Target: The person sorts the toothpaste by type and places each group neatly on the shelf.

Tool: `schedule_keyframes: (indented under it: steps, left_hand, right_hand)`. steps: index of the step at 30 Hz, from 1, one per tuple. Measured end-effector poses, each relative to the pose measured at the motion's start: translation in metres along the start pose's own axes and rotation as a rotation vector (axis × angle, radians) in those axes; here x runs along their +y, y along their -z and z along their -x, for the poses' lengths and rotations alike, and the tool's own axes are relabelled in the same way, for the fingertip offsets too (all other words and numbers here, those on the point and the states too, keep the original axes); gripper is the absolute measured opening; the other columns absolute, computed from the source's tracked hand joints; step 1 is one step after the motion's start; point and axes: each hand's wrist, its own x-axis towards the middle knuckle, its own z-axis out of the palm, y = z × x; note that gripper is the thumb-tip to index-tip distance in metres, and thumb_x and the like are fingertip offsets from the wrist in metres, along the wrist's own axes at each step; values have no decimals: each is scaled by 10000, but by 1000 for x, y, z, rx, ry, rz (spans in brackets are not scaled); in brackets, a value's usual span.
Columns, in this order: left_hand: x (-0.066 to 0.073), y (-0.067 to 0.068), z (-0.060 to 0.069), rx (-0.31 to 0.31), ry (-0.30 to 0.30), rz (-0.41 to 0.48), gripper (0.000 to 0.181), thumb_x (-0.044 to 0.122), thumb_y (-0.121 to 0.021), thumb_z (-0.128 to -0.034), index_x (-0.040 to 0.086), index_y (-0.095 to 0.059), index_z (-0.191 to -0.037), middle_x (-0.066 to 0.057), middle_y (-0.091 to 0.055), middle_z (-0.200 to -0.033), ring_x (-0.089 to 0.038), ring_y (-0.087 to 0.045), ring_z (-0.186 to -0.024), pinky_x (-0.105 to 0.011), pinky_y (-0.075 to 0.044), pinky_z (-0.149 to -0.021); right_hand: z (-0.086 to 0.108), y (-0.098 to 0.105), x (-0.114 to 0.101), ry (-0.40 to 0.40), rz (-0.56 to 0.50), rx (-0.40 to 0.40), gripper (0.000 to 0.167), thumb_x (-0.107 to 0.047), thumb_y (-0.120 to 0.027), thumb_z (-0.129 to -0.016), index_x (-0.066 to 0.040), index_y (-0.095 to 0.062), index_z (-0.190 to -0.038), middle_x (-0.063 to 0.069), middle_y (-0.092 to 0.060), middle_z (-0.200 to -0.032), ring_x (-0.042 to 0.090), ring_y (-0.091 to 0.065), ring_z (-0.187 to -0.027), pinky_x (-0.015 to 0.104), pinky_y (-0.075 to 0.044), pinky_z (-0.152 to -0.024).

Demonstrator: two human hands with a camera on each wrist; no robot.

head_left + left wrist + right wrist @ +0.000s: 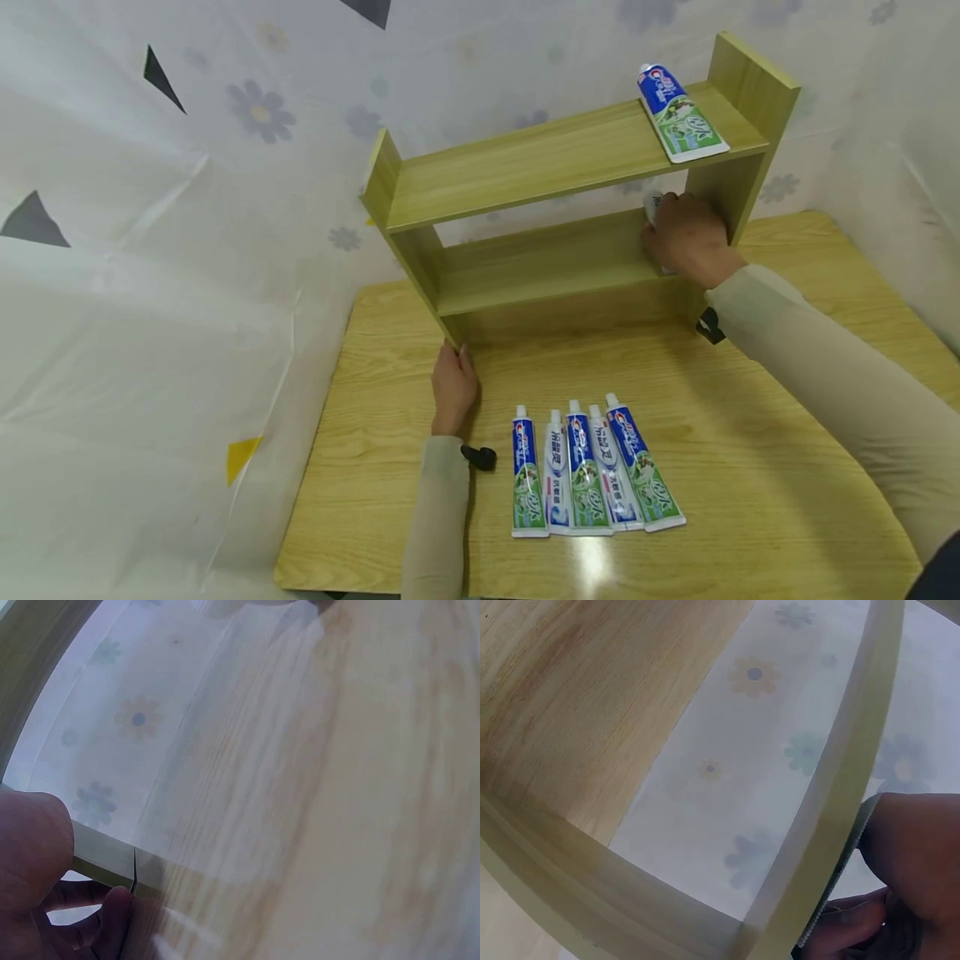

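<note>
The wooden two-tier shelf [525, 175] stands at the back of the table. Its left side panel's lower end is gripped by the left hand [453, 387], whose thumb and fingers are round the board [105, 855] in the left wrist view. On the lower tier, at the right end, the right hand [690, 237] holds a whitish tube [652, 202], mostly hidden by the fingers. The right wrist view shows its thin edge [838, 874] against the hand [922, 862]. A blue and green toothpaste tube [681, 115] lies on the upper tier's right part.
Several toothpaste tubes, blue-green [529, 479] and white [557, 475], lie side by side on the table [375, 467] in front of the shelf, caps pointing towards it. A white flowered sheet [225, 275] hangs behind and at both sides.
</note>
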Motion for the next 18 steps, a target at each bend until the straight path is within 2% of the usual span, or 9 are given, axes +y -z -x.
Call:
schedule_keyframes:
  steps: [5, 8, 15, 18]
  left_hand:
    - [0, -1, 0, 0, 7, 3, 345, 282, -428, -1190, 19, -610, -1318, -214, -728, -1104, -457, -760, -1025, -602, -595, -836]
    - [0, -1, 0, -5, 11, 0, 335, 283, -428, -1189, 25, -612, -1299, -207, -725, -1087, -451, -759, -1005, -596, -593, -821]
    - [1, -2, 1, 6, 6, -4, 324, 267, -439, -1184, 11, -612, -1283, -222, -723, -1078, -471, -755, -998, -604, -589, -821]
    - [2, -1, 1, 11, 4, 1, 311, 258, -448, -1182, 11, -611, -1278, -225, -722, -1071, -476, -753, -992, -606, -588, -823]
  right_hand:
    - [0, 1, 1, -25, 3, -32, 412, -221, -447, -1035, 179, -538, -1075, 266, -546, -886, 360, -558, -681, 442, -462, -504]
    - [3, 1, 0, -26, 7, -23, 432, -234, -461, -1040, 188, -530, -1102, 272, -546, -903, 370, -565, -701, 445, -468, -518]
    - [14, 2, -4, 50, 73, 60, 447, -230, -512, -1048, 210, -545, -1117, 308, -564, -918, 379, -569, -677, 450, -462, -493]
    - [19, 3, -8, 65, 88, 112, 425, -235, -526, -1040, 184, -552, -1109, 307, -569, -921, 377, -568, -651, 459, -449, -473]
